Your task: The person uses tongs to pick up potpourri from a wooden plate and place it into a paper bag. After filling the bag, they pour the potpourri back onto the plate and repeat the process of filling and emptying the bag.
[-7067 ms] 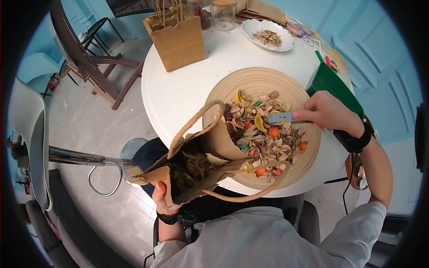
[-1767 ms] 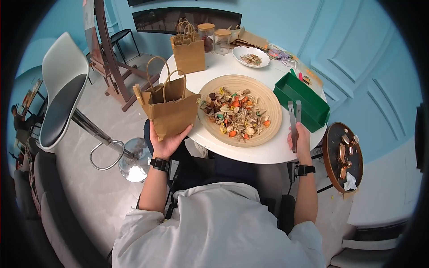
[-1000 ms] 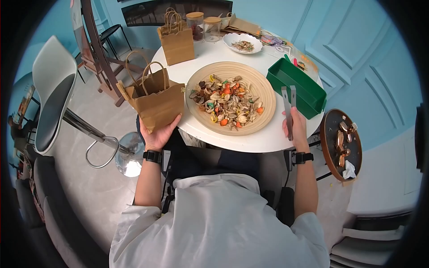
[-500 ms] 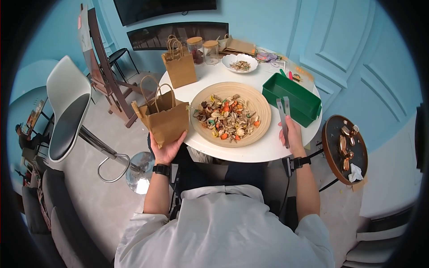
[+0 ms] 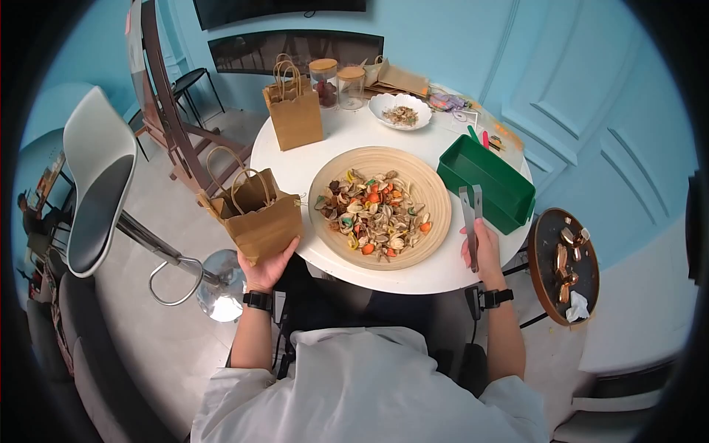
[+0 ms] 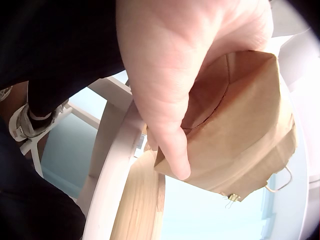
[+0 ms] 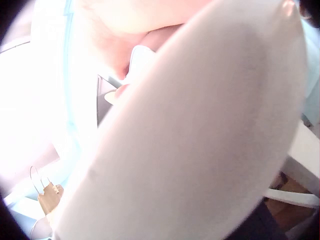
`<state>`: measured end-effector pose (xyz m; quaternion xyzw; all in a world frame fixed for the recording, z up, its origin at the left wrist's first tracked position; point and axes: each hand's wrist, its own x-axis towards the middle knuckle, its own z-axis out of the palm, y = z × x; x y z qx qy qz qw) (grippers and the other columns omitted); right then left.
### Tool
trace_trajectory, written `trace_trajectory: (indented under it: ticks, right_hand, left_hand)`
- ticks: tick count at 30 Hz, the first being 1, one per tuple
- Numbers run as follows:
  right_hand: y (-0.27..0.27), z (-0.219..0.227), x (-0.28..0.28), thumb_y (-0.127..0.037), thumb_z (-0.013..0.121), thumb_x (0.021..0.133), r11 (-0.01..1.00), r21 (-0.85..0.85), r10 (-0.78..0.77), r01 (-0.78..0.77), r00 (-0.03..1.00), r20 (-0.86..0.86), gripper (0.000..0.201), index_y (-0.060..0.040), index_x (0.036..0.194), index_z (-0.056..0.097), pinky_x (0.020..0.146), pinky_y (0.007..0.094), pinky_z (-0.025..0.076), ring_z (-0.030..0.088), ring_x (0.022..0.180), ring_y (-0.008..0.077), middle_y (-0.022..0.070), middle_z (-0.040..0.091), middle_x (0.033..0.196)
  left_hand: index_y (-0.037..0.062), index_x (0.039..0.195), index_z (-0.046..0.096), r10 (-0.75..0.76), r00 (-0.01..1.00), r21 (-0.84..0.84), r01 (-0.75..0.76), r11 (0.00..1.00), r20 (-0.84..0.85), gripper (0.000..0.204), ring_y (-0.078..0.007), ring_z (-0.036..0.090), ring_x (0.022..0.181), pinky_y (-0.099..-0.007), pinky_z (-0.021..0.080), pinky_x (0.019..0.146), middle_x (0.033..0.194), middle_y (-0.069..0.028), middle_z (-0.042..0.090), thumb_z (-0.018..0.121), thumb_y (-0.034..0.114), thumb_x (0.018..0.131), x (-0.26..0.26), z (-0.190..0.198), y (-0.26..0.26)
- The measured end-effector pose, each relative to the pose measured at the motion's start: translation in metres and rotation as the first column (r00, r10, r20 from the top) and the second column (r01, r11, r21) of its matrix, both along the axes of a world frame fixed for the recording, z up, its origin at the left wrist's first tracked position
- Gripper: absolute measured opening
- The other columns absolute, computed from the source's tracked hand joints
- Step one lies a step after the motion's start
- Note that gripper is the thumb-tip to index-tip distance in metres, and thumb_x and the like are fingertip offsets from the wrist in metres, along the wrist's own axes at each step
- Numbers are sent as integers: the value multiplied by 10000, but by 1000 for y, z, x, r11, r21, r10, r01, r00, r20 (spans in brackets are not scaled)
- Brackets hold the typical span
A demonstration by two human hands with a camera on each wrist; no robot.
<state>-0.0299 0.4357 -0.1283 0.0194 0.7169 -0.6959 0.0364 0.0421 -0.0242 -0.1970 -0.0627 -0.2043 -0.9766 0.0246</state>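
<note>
In the head view, my left hand point(image 5: 267, 272) holds a brown paper bag point(image 5: 267, 230) from below, thumb up its side, left of the round plate. The bag stands upright with handles raised, and its contents are hidden. The left wrist view shows the thumb against the bag's base and a small gold clip point(image 6: 231, 199) at its far edge. My right hand point(image 5: 486, 255) grips metal tongs point(image 5: 470, 229) at the table's near right edge, arms pointing up and slightly apart. Between the hands, the bamboo plate point(image 5: 437, 192) bears a heap of potpourri point(image 5: 378, 214).
A green bin point(image 5: 487, 184) stands right of the plate. At the back are paper bags point(image 5: 297, 122), two lidded jars point(image 5: 351, 87) and a white scalloped bowl point(image 5: 422, 117) with potpourri bits. A round tray point(image 5: 543, 295) stands lower right, a bar stool point(image 5: 100, 192) left.
The bag, tipped mouth-open at the plate's near edge seven seconds ago, now stands upright to its left. The tongs have gone from over the potpourri to the table's right edge. Lately both hands barely move.
</note>
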Motion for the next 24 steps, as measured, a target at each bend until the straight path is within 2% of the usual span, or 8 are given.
trace_trajectory:
  ticks: [8, 10, 16, 24]
  right_hand:
    - [2, -3, -3, -473, 452, 1021, 999, -44, 11, -10, 1000, 5, 492, -9, 945, 598, 322, 231, 330, 452, 342, 98, 54, 561, 531]
    - [2, -1, -2, -471, 453, 1021, 999, -39, 19, -19, 1000, 19, 491, -7, 950, 598, 324, 230, 332, 452, 343, 97, 55, 562, 533]
    - [1, 1, -2, -441, 453, 1025, 999, -40, 38, -37, 999, 20, 468, -2, 947, 598, 331, 233, 334, 448, 344, 97, 53, 557, 534]
    - [1, 3, -3, -460, 434, 1027, 999, -11, 34, -34, 999, 13, 491, -8, 928, 599, 328, 235, 320, 433, 336, 95, 54, 543, 518]
  left_hand:
    - [149, 1497, 319, 22, 1000, 57, -21, 998, -10, 770, -341, 317, 1423, -600, 307, 1141, 1539, -133, 323, 537, 576, 894, 1, -2, 3]
    - [151, 1494, 324, 47, 999, 6, -47, 999, -24, 762, -340, 320, 1422, -600, 316, 1136, 1540, -127, 322, 536, 575, 898, 2, -2, 4]
    - [168, 1491, 332, 34, 999, 53, -33, 998, -4, 736, -337, 318, 1424, -603, 317, 1136, 1542, -116, 322, 534, 564, 904, 2, -1, 4]
    - [177, 1496, 325, 52, 999, 10, -51, 999, -1, 727, -334, 305, 1430, -605, 295, 1147, 1550, -111, 310, 527, 567, 917, 1, 2, 6]
